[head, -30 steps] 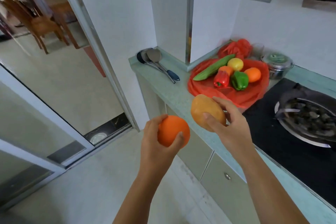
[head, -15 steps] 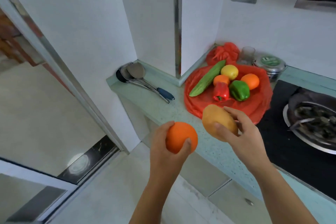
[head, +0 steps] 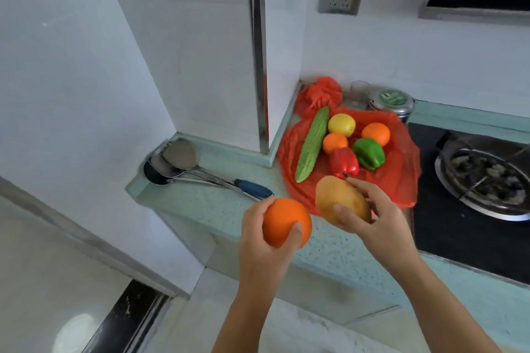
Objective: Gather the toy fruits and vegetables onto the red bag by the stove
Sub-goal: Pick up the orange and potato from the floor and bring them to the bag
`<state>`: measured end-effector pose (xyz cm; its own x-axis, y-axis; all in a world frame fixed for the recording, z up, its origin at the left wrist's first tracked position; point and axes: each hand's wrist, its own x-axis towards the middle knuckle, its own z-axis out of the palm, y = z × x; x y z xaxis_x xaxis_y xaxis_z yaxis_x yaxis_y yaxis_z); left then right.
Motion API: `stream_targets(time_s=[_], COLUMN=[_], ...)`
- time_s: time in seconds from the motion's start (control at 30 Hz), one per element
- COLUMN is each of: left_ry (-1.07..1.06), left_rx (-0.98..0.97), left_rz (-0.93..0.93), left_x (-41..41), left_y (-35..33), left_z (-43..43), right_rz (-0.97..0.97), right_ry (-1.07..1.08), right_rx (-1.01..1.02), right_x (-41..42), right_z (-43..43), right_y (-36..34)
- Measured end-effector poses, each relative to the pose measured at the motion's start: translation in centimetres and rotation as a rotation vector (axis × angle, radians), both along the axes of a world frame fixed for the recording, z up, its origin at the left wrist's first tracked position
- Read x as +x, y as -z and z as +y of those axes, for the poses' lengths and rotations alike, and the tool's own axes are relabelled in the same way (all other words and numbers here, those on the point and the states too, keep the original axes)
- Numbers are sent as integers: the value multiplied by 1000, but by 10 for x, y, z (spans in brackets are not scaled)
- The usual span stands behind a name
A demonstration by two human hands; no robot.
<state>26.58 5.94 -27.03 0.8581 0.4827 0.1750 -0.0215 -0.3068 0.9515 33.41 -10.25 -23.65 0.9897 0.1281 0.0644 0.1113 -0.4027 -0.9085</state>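
Hands closer to the red bag (head: 401, 172) than a second ago; view has swung right and nearer, so the doorway and chairs are gone and the bag sits mid-frame. Left hand (head: 262, 241) has its grip wrapped around a large orange (head: 286, 222), thumb across the front, held in the air just short of the bag's near-left edge, over the front lip of the surface (head: 200, 203). Right hand (head: 375, 218) grips a potato (head: 341, 199) from the side; the potato now overlaps the bag's near edge, up from below it before, tip almost at the red pepper (head: 343, 162). Cannot tell if the potato touches the bag. On the bag, same layout as earlier: bumpy green gourd (head: 312, 143) along the left side, lemon (head: 341, 124) at the far middle, small orange (head: 334, 143) below it, another orange (head: 375, 134) to the far right, green pepper (head: 368, 153) beside the red one. Ladles (head: 177, 163) lie left of the bag, stove burner (head: 484, 180) to its right.
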Motion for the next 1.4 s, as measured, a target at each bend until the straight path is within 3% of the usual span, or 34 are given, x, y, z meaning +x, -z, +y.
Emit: stream_targets(time_s=[0.57, 0.83, 1.1, 1.4], left_ry=[395, 554, 736, 780], left_rx=[140, 211, 434, 779], left_rz=[-33, -78, -38, -151], left_x=[167, 235, 269, 289], left_y=[29, 52, 83, 103], left_z=[-34, -81, -109, -112], right_rz=[30, 99, 170, 206], right_ry=[455, 533, 520, 502], right_rx=[-37, -69, -122, -165], right_x=[119, 160, 188, 211], right_z=[-80, -108, -119, -117], right_y=[34, 67, 94, 115])
